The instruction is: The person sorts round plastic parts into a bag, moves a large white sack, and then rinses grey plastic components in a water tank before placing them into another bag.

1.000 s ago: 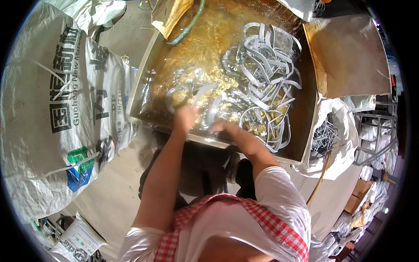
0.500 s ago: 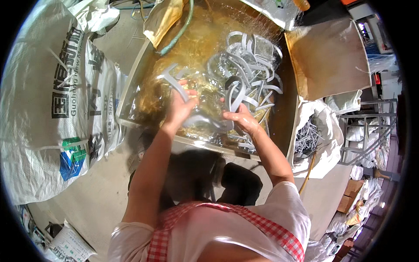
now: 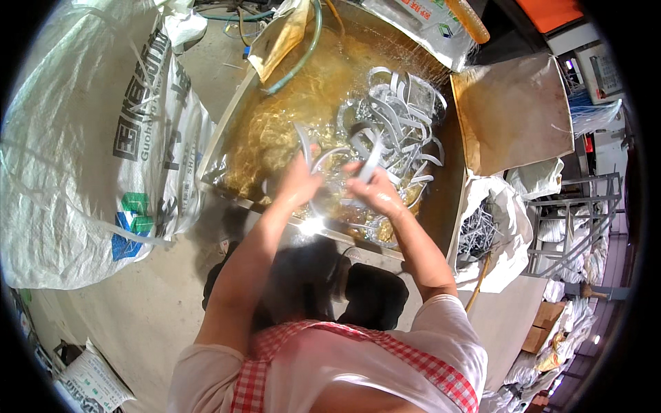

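Note:
Both my hands are over the near part of a wide tub (image 3: 227,134) of yellowish-brown water. Between the fingers of my left hand (image 3: 296,182) is a curved grey plastic strip (image 3: 303,143), its end pointing up; motion smears this hand a little. My right hand (image 3: 377,191) pinches another curved grey strip (image 3: 374,155), which stands up over the water. A tangle of similar wet grey strips (image 3: 403,113) lies in the water along the tub's right side. One more looping strip (image 3: 329,155) shows between my hands, partly hidden.
A green hose (image 3: 315,41) hangs into the tub beside a stained flap (image 3: 279,45). Right of the tub are a brown-stained board (image 3: 513,113) and an open white sack (image 3: 513,230) of small grey pieces. A big white woven sack (image 3: 69,186) crowds the left; a metal frame (image 3: 575,224) stands far right.
The strip at my left hand has swung from leaning left to nearly upright. My right hand has raised its strip slightly. The whole view has shifted a little.

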Action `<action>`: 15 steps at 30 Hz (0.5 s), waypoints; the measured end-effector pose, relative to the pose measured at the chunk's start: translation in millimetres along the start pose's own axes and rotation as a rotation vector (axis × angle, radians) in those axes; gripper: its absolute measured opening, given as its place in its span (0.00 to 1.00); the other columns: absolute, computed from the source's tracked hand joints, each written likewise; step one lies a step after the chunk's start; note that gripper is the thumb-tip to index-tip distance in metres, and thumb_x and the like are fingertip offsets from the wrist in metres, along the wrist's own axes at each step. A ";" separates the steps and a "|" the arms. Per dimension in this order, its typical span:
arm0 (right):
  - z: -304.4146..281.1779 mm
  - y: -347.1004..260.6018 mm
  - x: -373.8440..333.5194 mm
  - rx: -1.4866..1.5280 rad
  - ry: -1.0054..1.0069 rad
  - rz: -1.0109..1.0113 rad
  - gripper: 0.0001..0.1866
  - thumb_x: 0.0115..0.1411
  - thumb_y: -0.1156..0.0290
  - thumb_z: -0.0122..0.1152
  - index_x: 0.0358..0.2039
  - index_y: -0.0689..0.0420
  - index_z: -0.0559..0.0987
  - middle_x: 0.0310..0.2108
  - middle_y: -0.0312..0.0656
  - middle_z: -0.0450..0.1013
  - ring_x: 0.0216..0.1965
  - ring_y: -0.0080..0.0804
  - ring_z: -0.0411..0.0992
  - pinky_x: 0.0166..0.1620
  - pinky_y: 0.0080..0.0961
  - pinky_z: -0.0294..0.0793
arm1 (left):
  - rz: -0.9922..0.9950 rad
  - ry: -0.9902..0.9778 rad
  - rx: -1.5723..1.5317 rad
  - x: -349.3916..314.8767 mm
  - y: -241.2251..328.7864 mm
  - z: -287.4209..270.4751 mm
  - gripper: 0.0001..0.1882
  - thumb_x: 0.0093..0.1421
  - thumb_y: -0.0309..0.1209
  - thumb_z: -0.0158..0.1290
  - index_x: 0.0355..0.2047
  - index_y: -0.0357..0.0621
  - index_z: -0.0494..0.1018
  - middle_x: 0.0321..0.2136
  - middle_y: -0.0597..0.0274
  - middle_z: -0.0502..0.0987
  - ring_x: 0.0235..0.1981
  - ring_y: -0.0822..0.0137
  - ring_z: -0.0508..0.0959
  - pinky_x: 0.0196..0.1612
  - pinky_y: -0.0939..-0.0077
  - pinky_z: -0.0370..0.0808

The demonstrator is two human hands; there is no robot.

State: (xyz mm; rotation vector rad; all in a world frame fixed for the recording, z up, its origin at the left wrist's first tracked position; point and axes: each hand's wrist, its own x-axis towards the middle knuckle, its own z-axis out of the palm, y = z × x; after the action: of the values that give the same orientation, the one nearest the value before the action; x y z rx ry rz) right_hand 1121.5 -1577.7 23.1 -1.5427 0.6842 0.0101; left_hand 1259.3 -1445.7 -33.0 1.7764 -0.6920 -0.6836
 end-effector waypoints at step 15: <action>21.2 -8.2 5.5 0.068 0.271 -0.099 0.06 0.46 0.76 0.55 0.27 0.62 0.73 0.27 0.40 0.73 0.26 0.24 0.69 0.32 0.19 0.70 | -0.238 0.216 -0.464 9.7 15.5 -19.9 0.19 0.59 0.27 0.48 0.50 0.32 0.62 0.44 0.50 0.70 0.46 0.61 0.72 0.49 0.69 0.69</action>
State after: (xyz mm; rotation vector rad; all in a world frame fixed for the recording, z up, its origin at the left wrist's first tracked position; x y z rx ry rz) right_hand 1137.9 -1561.1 25.8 -1.5254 0.8114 -0.2982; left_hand 1278.4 -1444.6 -13.9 1.4787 -0.1552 -0.7284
